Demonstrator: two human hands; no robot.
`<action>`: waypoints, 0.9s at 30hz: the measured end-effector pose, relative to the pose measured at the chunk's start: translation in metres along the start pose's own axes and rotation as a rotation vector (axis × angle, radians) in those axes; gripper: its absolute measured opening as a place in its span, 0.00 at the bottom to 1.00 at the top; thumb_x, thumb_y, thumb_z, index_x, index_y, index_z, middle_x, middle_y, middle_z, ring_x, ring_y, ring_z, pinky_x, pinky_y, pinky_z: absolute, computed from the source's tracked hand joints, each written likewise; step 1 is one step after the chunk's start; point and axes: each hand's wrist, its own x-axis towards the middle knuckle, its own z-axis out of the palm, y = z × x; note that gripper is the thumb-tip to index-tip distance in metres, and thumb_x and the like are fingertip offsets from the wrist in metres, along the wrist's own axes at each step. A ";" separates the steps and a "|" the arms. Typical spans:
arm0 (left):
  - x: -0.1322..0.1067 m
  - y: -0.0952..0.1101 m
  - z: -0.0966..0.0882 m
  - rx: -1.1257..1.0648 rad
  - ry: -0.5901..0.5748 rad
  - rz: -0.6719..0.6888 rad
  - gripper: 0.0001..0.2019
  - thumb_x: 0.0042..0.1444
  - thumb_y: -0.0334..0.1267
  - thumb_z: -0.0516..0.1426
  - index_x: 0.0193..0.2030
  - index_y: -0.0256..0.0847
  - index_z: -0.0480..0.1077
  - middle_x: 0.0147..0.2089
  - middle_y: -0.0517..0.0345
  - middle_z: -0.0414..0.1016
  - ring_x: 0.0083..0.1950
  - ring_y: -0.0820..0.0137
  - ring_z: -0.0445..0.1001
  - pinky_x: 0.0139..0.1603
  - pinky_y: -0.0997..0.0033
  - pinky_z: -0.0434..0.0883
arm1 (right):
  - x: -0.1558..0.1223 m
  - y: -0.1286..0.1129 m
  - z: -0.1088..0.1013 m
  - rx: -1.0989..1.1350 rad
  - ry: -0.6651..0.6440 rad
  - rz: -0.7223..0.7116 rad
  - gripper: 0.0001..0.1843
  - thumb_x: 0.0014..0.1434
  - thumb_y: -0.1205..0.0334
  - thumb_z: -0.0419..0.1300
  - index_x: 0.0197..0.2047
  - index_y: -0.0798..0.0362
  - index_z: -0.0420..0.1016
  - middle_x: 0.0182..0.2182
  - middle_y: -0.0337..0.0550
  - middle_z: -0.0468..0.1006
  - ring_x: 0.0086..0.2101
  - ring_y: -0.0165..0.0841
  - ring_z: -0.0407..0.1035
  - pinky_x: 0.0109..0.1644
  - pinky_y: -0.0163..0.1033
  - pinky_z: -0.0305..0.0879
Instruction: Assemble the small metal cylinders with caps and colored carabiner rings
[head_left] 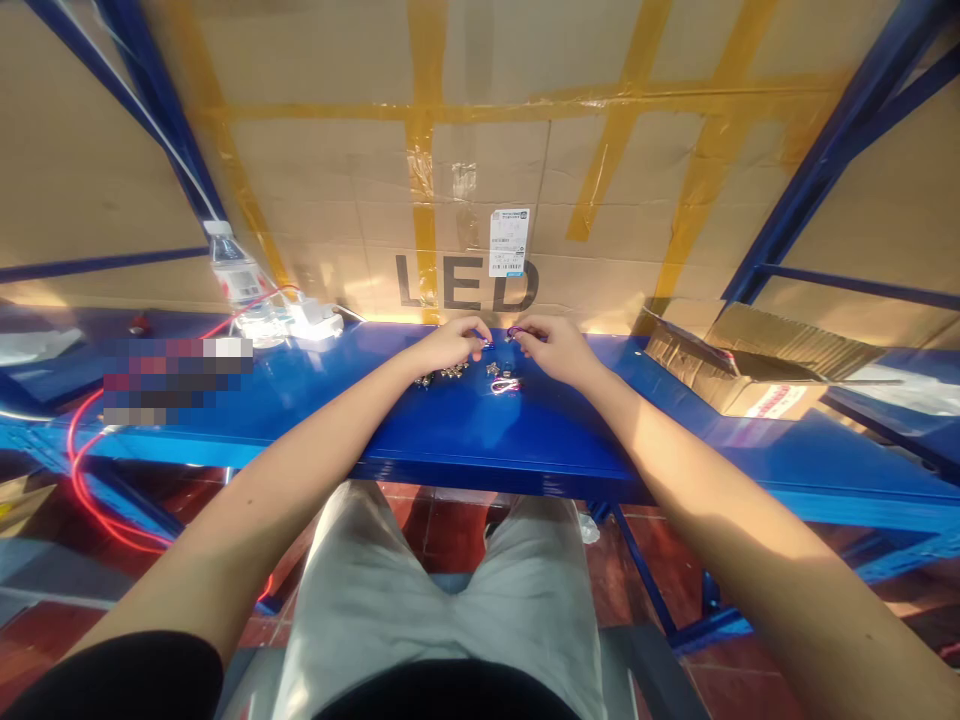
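Observation:
My left hand [450, 345] and my right hand [551, 348] reach out over the blue metal shelf [525, 430], fingertips almost meeting. Both are pinched closed on small parts, a bit of purple wire showing between them; what exactly each holds is too small to name. Just in front of the hands lies a scatter of several small silvery metal pieces [450, 373] and a small pink-purple wired piece [504, 384] on the shelf.
A large taped cardboard box [465, 200] marked LED stands behind the hands. At left are a water bottle [232, 268], a white power adapter [315, 320] and a red cable [90, 480]. An open cardboard box [757, 370] lies at right. Blue rack posts frame both sides.

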 end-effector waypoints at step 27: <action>0.018 -0.036 -0.019 0.906 -0.064 0.430 0.09 0.56 0.28 0.59 0.35 0.42 0.82 0.37 0.49 0.82 0.45 0.58 0.72 0.53 0.59 0.66 | 0.000 -0.002 -0.001 -0.026 -0.042 -0.020 0.12 0.67 0.58 0.59 0.34 0.53 0.79 0.29 0.43 0.77 0.32 0.36 0.67 0.40 0.45 0.61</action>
